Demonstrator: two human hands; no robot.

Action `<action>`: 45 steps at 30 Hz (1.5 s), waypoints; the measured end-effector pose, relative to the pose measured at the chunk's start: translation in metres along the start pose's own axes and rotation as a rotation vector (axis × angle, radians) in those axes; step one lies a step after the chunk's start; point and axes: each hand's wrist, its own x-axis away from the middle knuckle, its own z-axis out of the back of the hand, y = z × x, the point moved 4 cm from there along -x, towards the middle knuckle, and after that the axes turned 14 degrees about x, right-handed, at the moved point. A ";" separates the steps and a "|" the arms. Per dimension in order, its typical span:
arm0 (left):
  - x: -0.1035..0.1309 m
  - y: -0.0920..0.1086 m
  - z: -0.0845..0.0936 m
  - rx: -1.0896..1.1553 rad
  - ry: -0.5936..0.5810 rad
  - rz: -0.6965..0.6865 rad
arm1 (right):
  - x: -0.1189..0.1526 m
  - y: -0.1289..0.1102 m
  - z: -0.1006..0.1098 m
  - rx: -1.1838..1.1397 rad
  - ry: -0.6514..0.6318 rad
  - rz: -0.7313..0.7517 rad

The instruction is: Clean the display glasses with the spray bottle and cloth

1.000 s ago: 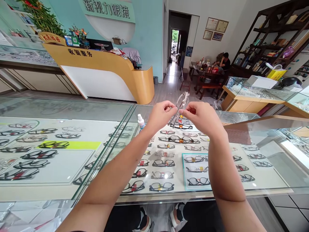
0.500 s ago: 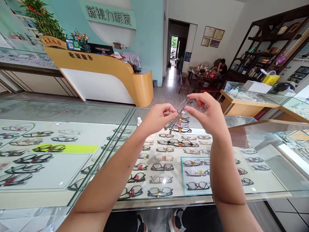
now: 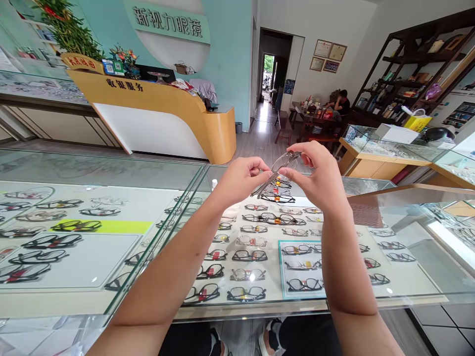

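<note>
A pair of eyeglasses [image 3: 275,175] with a thin greyish frame is held up above the glass display case [image 3: 256,312]. My left hand [image 3: 248,179] pinches the glasses on the left side, its fingers curled in. From the right, my right hand [image 3: 315,168] grips the frame near the lenses between thumb and fingers. The temples point down toward the lower left. Below, inside the case, lie rows of eyeglasses, among them a black pair [image 3: 250,255] and a larger dark pair [image 3: 281,219] under the held ones.
Another display case section [image 3: 74,257] with more glasses adjoins on the left. Beyond stands a curved wooden counter [image 3: 218,133]. At the back right, a person [image 3: 341,104] sits by a dark table. A white box [image 3: 396,133] rests on the right-hand case.
The glasses have tilted, with the temples swung up a little and now closer together. My right thumb has shifted slightly left; my left hand is almost unmoved.
</note>
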 end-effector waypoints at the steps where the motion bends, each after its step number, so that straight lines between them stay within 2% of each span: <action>1: 0.000 -0.001 0.000 0.004 -0.005 0.004 | 0.000 -0.001 0.000 0.015 -0.002 0.001; 14: -0.005 -0.009 0.001 0.109 -0.108 0.072 | -0.001 0.005 -0.005 -0.020 -0.032 0.039; 20: -0.012 -0.017 0.001 0.129 -0.190 0.107 | 0.002 0.017 -0.006 -0.120 -0.166 0.016; 25: -0.021 -0.037 -0.003 0.037 -0.154 0.110 | 0.006 0.027 -0.012 -0.028 -0.258 -0.050; 29: -0.026 -0.053 -0.013 -0.110 -0.151 0.063 | 0.006 0.025 -0.012 -0.045 -0.282 -0.051; 33: -0.030 -0.073 -0.028 -0.403 -0.125 0.028 | 0.004 0.026 -0.010 -0.025 -0.239 -0.093; 37: -0.032 -0.099 -0.050 -0.637 -0.225 0.005 | 0.002 0.027 -0.014 -0.012 -0.264 -0.098; 41: -0.031 -0.122 -0.068 -0.747 -0.309 -0.031 | -0.001 0.027 -0.027 0.003 -0.376 -0.120; 45: -0.029 -0.135 -0.080 -0.815 -0.358 -0.027 | -0.001 0.028 -0.057 0.012 -0.599 -0.143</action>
